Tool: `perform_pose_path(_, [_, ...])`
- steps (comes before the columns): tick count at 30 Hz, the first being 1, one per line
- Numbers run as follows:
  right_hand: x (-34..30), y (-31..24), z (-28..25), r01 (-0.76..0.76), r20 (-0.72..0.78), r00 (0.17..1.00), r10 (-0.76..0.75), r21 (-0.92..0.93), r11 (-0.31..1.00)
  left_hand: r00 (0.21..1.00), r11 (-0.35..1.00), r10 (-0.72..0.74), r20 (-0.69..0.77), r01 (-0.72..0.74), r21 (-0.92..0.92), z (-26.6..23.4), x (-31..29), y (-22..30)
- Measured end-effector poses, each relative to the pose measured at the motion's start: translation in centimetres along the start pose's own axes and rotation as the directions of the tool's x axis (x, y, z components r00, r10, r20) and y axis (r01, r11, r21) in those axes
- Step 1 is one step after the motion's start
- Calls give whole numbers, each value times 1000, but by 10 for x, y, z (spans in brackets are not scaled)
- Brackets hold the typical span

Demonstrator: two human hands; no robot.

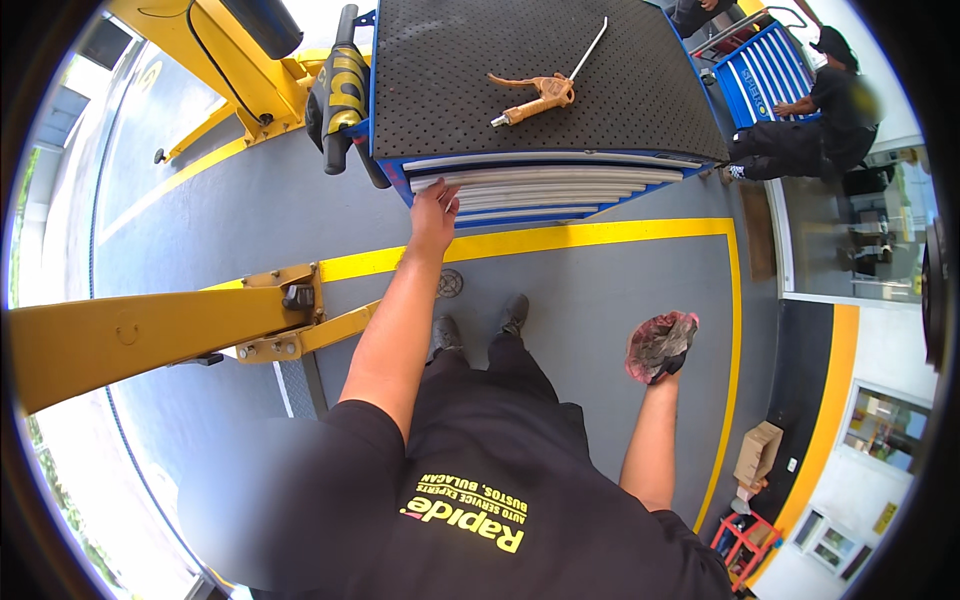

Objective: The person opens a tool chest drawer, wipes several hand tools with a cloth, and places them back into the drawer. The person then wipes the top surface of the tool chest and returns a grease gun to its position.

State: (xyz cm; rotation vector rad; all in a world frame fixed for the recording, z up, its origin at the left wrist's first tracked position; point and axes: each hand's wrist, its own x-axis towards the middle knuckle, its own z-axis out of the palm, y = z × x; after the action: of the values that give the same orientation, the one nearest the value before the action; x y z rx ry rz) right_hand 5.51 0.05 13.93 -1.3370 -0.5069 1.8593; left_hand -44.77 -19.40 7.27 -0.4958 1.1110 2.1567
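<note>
My left hand [434, 212] reaches forward to the front of a blue tool cabinet [391, 178]. Its fingers are hooked at the left end of a silver drawer handle [530, 176] near the cabinet top. On the black perforated top mat [450, 60] lies an orange-tan air blow gun [545, 96] with a long thin metal nozzle. Off to the right, away from the cabinet, my right hand [661, 347] hangs low, covered by what looks like a grimy red-and-grey work glove. Its fingers cannot be made out, nor whether anything is in them.
A yellow lift arm [160, 345] extends from the left, near my legs. A yellow lift post [230, 60] stands at far left. Black-and-yellow gear [342, 100] hangs on the cabinet's left side. Another person [815, 120] sits by a second blue cabinet [765, 75] at far right.
</note>
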Motion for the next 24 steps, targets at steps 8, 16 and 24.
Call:
perform_pose_path(8, [95, 10, 125, 576, 171, 780, -603, -575, 582, 997, 907, -61, 41, 39, 419, -75, -131, -34])
perform_pose_path(16, [-32, 135, 168, 878, 927, 252, -278, -340, -338, 983, 733, -167, -76, 176, 657, -117, -210, -50])
perform_pose_path(24, [-29, 123, 138, 927, 995, 65, -82, -90, -364, 925, 248, -346, 157, -72, 966, -88, -231, 12])
